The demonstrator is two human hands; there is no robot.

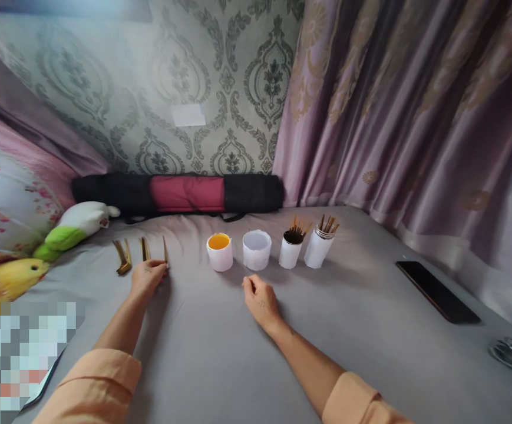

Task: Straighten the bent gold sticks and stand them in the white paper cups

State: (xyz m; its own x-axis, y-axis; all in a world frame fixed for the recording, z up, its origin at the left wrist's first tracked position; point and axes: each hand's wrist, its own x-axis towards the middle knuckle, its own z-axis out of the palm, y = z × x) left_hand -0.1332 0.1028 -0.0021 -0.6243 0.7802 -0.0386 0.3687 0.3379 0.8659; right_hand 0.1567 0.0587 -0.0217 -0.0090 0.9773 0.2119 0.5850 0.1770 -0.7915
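Observation:
My left hand [147,277] is at the left, its fingertips closed at the lower end of a thin gold-brown stick [165,244]. Two small groups of similar sticks lie just left of it: a bundle [124,257] and a narrower group [145,247] partly behind my hand. My right hand [261,299] rests curled shut on the sheet, nothing showing in it. Beyond it stand a white cup with an orange inside [220,259], a plain white cup [257,256], a white-wrapped cup with a dark inside [289,253] and a tilted-looking white jar [319,250]; the last two hold several brown sticks.
Grey sheet [202,353] covers the surface. A black-and-red rolled bag [187,193] lies along the wall. Plush toys [76,227] sit at left, above a blurred-out flat item [17,359]. At right are a black phone [436,291] and a dark shiny object [507,352].

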